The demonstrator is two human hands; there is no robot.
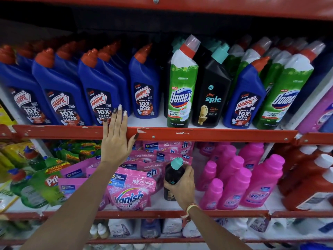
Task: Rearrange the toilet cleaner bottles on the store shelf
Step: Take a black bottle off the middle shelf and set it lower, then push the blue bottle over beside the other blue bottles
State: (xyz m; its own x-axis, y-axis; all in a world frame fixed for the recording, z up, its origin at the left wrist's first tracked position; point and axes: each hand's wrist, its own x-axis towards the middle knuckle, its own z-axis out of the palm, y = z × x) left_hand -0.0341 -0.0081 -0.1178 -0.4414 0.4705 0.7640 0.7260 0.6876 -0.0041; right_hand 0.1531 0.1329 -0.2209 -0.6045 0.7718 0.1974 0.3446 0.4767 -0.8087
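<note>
Blue Harpic bottles (pixel 61 91) with red caps fill the left of the upper shelf. To their right stand a green Domex bottle (pixel 181 83), a black Spic bottle (pixel 212 91), one more Harpic bottle (pixel 245 96) and further Domex bottles (pixel 286 91). My left hand (pixel 117 138) lies flat, fingers apart, on the red shelf rail (pixel 198 135), fingertips against a Harpic bottle. My right hand (pixel 182 186) grips a second black bottle with a teal cap (pixel 173 173), held low in front of the lower shelf.
The lower shelf holds pink Vanish pouches (pixel 133 188), pink Vanish bottles (pixel 261 179), green Pril refills (pixel 45 179) at left and red bottles (pixel 310 181) at right. A bare white gap (pixel 158 120) lies between a Harpic bottle and the Domex bottle.
</note>
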